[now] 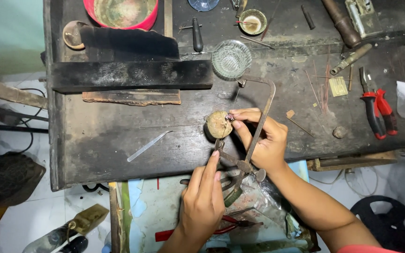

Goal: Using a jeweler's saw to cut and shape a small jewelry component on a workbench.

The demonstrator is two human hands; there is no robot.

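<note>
At the dark surface (118, 136) edge, our right hand (263, 140) pinches a tiny piece (230, 116) on a round block (219, 124); our left hand (202, 201), fingers curled, steadies the saw frame (258, 126)

Worn dark wood, dull metal, clear glass.
The workbench (118, 140) is matt, scuffed, blackened wood. The jeweller's saw (258, 117) has a dull grey metal frame; the round peg (219, 124) looks like rough, pale wood. The tweezers (148, 145) are smooth shiny metal, the small dish (231, 58) clear patterned glass, the pliers (377, 110) glossy red and black plastic-gripped.
</note>
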